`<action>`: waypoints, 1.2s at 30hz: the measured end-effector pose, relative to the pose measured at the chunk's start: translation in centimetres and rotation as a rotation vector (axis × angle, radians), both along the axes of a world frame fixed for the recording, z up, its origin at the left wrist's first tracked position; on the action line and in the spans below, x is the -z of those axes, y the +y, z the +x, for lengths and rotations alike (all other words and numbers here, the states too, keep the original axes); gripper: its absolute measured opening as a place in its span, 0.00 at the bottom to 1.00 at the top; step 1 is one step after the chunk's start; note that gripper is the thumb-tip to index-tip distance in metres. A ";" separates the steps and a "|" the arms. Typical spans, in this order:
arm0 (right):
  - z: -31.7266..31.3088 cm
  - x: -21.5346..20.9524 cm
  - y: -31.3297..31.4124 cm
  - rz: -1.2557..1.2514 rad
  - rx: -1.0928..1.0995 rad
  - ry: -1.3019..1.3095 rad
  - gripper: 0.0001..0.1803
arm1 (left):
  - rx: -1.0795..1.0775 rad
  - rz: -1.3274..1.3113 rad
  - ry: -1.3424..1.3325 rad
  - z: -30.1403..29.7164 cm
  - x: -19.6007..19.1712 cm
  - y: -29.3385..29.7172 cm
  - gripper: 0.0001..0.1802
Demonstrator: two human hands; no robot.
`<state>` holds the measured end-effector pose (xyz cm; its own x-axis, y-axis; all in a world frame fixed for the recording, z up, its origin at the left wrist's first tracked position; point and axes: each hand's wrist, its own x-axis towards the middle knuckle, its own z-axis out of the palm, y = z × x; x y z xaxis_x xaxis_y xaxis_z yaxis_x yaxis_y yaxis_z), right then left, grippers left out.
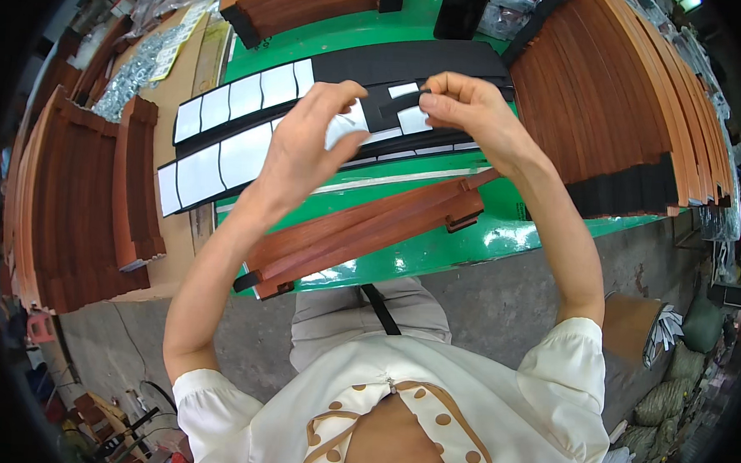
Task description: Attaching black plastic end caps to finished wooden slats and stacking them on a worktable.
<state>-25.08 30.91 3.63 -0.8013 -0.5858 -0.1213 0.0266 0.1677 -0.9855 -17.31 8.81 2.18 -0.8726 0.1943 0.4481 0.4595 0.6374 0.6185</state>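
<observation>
Above the middle of the green tabletop (420, 252), a small black strip (404, 104) was pinched between thumb and forefinger of the right hand (473, 107). Left hand (308, 136) half-curled, thumb and fingers apart; couldn't tell if it touched the black panels (396, 61) with white patches (243, 99) lying across the tabletop's middle. Reddish-brown wooden piece (362, 231) lay along the tabletop's near edge; brown boards (599, 101) were stacked at its right end.

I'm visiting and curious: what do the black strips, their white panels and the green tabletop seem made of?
Black strips: possibly foam or rubber, dull and even. White panels: probably paper or film, appearing thin and smooth. Green tabletop: perhaps painted or plastic-covered; bright reflections show a glossy finish.
</observation>
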 end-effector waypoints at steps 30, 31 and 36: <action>10.8 2.9 10.8 0.272 -0.022 1.157 0.18 | 0.018 -0.054 0.015 9.3 0.9 11.2 0.22; 9.7 2.8 11.2 0.287 0.019 1.160 0.18 | 0.016 -0.053 0.013 8.7 1.1 11.4 0.22; 5.8 4.0 11.1 0.363 0.034 1.020 0.13 | -0.202 -0.199 0.067 4.5 3.8 12.8 0.21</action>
<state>-19.27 41.98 -0.33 -0.6381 -0.6245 0.4502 -0.7674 0.4686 -0.4377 -12.76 21.60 -1.57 -0.8723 0.1098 0.4765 0.3467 0.8260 0.4444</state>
